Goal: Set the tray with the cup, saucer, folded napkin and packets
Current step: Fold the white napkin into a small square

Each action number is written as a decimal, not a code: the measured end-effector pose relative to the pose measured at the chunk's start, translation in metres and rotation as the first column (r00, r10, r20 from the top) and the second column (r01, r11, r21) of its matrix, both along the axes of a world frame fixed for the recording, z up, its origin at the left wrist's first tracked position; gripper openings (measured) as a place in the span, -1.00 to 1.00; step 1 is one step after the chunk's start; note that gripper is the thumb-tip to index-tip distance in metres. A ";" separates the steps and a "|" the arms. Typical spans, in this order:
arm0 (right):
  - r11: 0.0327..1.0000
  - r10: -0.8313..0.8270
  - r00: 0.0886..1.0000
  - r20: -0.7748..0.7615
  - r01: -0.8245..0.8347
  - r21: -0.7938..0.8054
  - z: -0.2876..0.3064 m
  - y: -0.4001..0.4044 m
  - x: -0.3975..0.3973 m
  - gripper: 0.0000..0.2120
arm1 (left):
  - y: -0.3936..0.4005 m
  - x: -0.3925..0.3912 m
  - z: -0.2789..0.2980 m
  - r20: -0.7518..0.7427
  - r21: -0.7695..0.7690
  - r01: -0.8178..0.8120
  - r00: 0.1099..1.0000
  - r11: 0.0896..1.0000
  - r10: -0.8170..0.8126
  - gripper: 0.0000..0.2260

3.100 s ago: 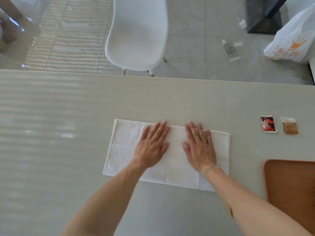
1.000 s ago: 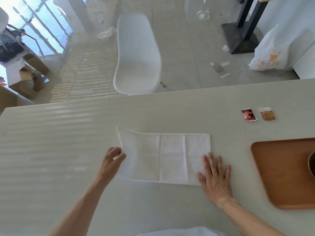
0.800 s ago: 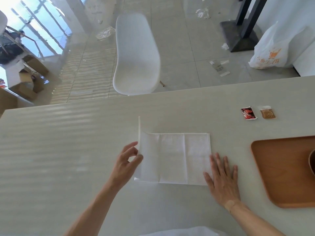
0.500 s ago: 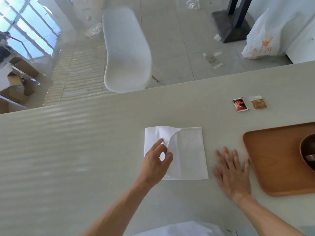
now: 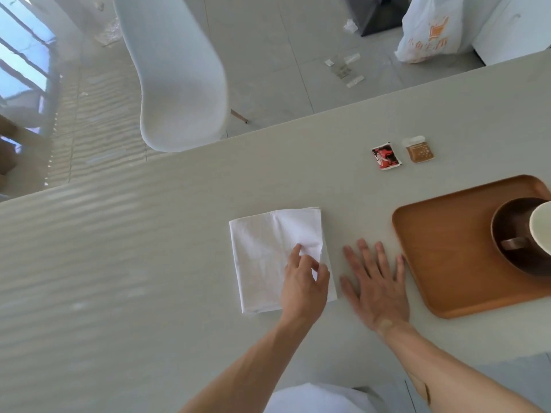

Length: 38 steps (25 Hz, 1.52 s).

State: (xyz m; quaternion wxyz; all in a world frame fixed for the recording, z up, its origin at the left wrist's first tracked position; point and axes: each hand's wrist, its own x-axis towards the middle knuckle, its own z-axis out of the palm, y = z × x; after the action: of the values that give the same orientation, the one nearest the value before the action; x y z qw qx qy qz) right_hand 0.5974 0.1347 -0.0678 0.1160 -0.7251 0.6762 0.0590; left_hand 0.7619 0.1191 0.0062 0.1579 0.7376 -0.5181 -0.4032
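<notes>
A white napkin (image 5: pixel 262 257), folded to a near square, lies flat in the middle of the table. My left hand (image 5: pixel 304 284) pinches its near right corner between thumb and fingers. My right hand (image 5: pixel 374 281) rests flat and spread on the table between the napkin and the tray, touching neither. The wooden tray (image 5: pixel 441 251) sits at the right with a dark brown saucer (image 5: pixel 512 234) on it. A cream cup (image 5: pixel 541 228) with a brown handle stands on the saucer, cut off by the frame edge. A red packet (image 5: pixel 386 156) and a brown packet (image 5: pixel 419 151) lie beyond the tray.
A white chair (image 5: pixel 176 73) stands across the table's far edge. A white plastic bag (image 5: pixel 429 28) and paper scraps lie on the floor beyond. The pale table (image 5: pixel 119 263) stretches to the left of the napkin.
My left hand has carried the napkin's left end over to the right, folding the long strip to a near square. My right hand slid off the napkin onto the table beside the tray.
</notes>
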 end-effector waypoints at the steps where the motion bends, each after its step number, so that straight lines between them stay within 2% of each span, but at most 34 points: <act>1: 1.000 0.000 1.000 0.007 0.000 -0.006 0.000 0.000 0.000 -0.38 | 0.001 -0.001 -0.005 0.025 -0.016 0.015 1.000 1.000 -0.015 -0.84; 5: 1.000 -0.002 1.000 0.027 0.003 -0.025 -0.003 0.000 -0.001 -0.37 | 0.010 0.003 -0.017 0.136 -0.130 0.131 0.984 0.983 -0.114 -0.86; 7: 1.000 0.009 0.999 0.032 -0.008 -0.024 -0.003 0.000 -0.002 -0.36 | 0.011 0.007 -0.020 0.154 -0.106 0.223 0.966 0.969 -0.205 -0.83; 9: 1.000 0.022 0.999 0.030 -0.021 -0.020 -0.004 -0.001 -0.003 -0.36 | 0.010 0.014 -0.022 0.202 -0.085 0.359 0.920 0.929 -0.337 -0.79; 11: 1.000 0.016 0.999 0.034 -0.016 -0.021 -0.005 -0.001 -0.003 -0.37 | 0.011 0.032 -0.020 0.273 -0.143 0.477 0.861 0.867 -0.429 -0.78; 13: 1.000 0.008 0.999 0.045 -0.007 -0.027 -0.006 -0.002 -0.003 -0.39 | 0.019 0.061 -0.019 0.362 -0.207 0.559 0.806 0.803 -0.468 -0.77; 15: 0.999 0.013 0.999 0.053 -0.011 -0.035 -0.007 -0.001 -0.003 -0.39 | 0.034 0.099 -0.022 0.445 -0.211 0.595 0.765 0.775 -0.466 -0.72; 18: 0.998 0.023 0.998 0.058 -0.020 -0.066 -0.009 -0.001 -0.004 -0.39 | 0.056 0.148 -0.026 0.532 -0.171 0.594 0.727 0.786 -0.434 -0.60; 22: 0.996 0.029 0.997 0.073 -0.023 -0.088 -0.007 0.001 -0.002 -0.39 | 0.063 0.173 -0.026 0.554 -0.182 0.566 0.734 0.804 -0.391 -0.61; 25: 0.986 -0.008 0.968 0.250 0.050 -0.162 0.003 0.000 -0.001 -0.38 | 0.063 0.167 -0.025 0.570 -0.192 0.605 0.710 0.773 -0.414 -0.64; 27: 0.960 -0.022 0.919 0.394 0.130 -0.248 0.014 -0.001 0.010 -0.37 | 0.062 0.160 -0.025 0.558 -0.199 0.567 0.736 0.799 -0.384 -0.67; 28: 0.948 0.032 0.914 0.404 0.100 -0.302 0.020 0.002 0.022 -0.40 | 0.060 0.157 -0.025 0.544 -0.196 0.532 0.758 0.824 -0.360 -0.68; 30: 0.929 0.236 0.914 0.330 -0.113 -0.353 0.027 0.015 0.055 -0.44 | 0.060 0.153 -0.024 0.530 -0.182 0.476 0.784 0.860 -0.322 -0.71; 32: 0.922 0.357 0.902 0.244 -0.298 -0.247 0.026 0.028 0.086 -0.37 | 0.061 0.149 -0.024 0.539 -0.182 0.449 0.790 0.875 -0.293 -0.76; 34: 0.941 0.330 0.926 0.181 -0.307 -0.146 0.019 0.038 0.106 -0.32 | 0.064 0.148 -0.024 0.534 -0.203 0.422 0.804 0.883 -0.262 -0.81; 38: 0.986 0.163 0.983 0.081 -0.159 -0.057 0.009 0.045 0.104 -0.33 | 0.072 0.159 -0.029 0.512 -0.258 0.390 0.831 0.884 -0.217 -0.88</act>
State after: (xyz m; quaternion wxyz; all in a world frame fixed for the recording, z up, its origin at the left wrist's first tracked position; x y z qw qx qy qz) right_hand 0.7014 0.1798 -0.0590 0.1213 -0.7820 0.6110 0.0200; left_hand 0.9204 0.1908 -0.0232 0.0898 0.6788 -0.7164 -0.1335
